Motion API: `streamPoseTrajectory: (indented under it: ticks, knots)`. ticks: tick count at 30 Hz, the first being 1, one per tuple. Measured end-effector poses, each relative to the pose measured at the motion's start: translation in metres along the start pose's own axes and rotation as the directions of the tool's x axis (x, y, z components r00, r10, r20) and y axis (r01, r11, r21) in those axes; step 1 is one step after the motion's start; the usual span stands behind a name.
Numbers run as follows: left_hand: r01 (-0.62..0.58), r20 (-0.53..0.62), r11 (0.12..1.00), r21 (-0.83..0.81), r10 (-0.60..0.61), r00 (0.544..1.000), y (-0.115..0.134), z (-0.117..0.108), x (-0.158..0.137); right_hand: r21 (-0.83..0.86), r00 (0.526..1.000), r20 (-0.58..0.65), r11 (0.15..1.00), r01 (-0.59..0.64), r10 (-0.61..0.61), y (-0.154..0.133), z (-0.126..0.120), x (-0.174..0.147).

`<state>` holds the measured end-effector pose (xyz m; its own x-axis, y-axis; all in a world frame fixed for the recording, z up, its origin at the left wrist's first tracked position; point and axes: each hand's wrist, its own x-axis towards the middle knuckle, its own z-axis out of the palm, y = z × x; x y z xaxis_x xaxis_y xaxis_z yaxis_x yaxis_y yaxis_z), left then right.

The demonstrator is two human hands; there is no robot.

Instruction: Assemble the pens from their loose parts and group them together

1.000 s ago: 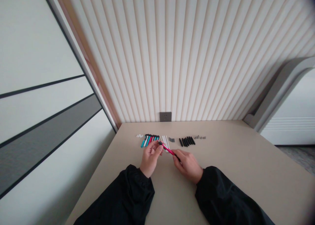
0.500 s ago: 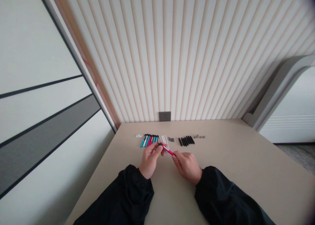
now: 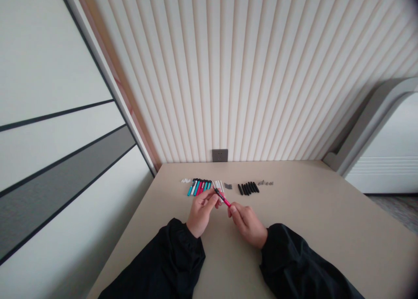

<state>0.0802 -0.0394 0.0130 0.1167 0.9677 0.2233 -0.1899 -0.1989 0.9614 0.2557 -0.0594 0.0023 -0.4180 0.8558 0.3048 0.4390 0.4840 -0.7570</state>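
Between my two hands is a slim pink pen with a black upper end, held at a slant above the table. My left hand has its thumb and fingers closed around the black end. The pink end is pinched by my right hand. Just beyond my left hand lies a row of pen barrels in teal, white and pink with black ends. White thin tubes lie beside that row, partly hidden behind my left fingers.
On the beige table are a row of black grip-like tubes, small grey pieces, small metallic parts and small white pieces. A socket sits on the ribbed wall behind; a white cabinet stands left.
The pen has turned a little in my hands, so its black side shows instead of a whitish part. Both hands stay in nearly the same place, and the view has shifted slightly.
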Motion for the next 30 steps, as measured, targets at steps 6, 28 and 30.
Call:
streamPoseTrajectory:
  ticks: [6, 28, 30]
  knots:
    - [0.006, -0.015, 0.999, 0.040, -0.006, 1.000, 0.000, 0.002, 0.001, -0.039, 1.000, 0.007, 0.999, 0.007, -0.007, 0.006, 0.004, 0.001]
    - [-0.082, 0.179, 0.871, 0.484, -0.008, 0.984, -0.003, 0.002, -0.005, -0.369, 0.561, -0.727, 0.463, -0.806, 0.397, 0.171, -0.175, -0.024]
    - [-0.160, 0.241, 0.833, 0.529, 0.034, 0.970, -0.001, 0.003, -0.006, -0.346, 0.517, -0.735, 0.413, -0.842, 0.438, 0.185, -0.190, -0.028]
